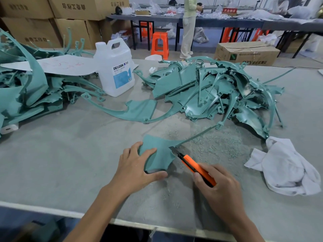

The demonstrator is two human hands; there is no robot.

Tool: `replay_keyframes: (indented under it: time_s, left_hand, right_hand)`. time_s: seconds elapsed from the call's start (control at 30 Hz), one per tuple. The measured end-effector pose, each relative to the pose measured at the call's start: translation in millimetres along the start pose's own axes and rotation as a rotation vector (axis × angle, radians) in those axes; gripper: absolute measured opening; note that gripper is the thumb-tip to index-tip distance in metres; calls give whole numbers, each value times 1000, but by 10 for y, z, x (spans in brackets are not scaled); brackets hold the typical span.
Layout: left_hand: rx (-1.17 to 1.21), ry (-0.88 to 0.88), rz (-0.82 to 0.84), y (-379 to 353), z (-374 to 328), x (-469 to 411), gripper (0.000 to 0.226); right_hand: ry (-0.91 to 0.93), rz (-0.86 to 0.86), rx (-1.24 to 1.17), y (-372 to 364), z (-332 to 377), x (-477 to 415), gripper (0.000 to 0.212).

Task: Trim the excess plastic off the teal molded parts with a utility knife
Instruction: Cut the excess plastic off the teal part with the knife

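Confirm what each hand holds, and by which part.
Left hand grips the teal part by its broad near end. Right hand grips the utility knife by the rear of its orange handle.

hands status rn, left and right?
Left hand: holds the teal part.
Right hand: grips the knife, blade at the part's edge.

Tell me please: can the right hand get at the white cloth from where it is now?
Probably yes. The white cloth lies just right of the right hand, and nothing stands between them; but that hand grips the utility knife, so the cloth would be awkward to grasp.
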State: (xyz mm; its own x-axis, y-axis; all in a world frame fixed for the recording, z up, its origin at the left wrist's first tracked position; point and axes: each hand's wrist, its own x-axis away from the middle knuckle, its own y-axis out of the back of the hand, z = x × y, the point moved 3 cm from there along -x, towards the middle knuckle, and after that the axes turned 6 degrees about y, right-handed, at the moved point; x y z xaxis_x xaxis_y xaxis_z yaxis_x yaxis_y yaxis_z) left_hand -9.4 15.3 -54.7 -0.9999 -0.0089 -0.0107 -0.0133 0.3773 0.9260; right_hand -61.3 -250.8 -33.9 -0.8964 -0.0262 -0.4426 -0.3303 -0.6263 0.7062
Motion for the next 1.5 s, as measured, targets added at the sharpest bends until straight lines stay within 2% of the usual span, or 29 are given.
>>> replay_keyframes:
  time_s: [0.17, 0.23, 0.3, 0.47, 0.63, 1.03, 1.13, 1.23, 1.37, 1.5]
  left_hand:
    - [-27, 21, -85, -20, 9, 53, 91]
    - [-19, 29, -100, -26, 5, 58, 90]
    - [-6, 35, -96, -26, 4, 61, 91]
    - [-26, 45, -98, -9, -22, 74, 89]
    - [-51, 73, -113, -7, -55, 84, 88]
    - [-120, 68, -129, 40, -97, 100, 86]
    - [-105, 11, -223, 124, -214, 113, 69]
    - [2, -57, -342, 231, -280, 153, 36]
    - [83, -205, -514, 468, -215, 224, 28]
    - [64, -402, -654, 659, -366, 410, 10]
  right_hand:
    - [50, 52, 3, 2, 75, 14, 22]
    - [10, 43, 20, -2, 52, 11, 20]
    - [-35, 15, 40, 0, 28, 1, 21]
    - [9, 24, -20, 12, 34, 31, 22]
    - [-49, -10, 48, 1, -31, 22, 21]
    - [-90, 20, -18, -17, -78, 6, 24]
    - [-87, -39, 34, -15, -87, 22, 21]
    - [-168, -136, -98, 28, -165, 46, 23]
    - [-251, -182, -237, 57, -207, 41, 28]
    - [-259, -198, -321, 108, -159, 15, 29]
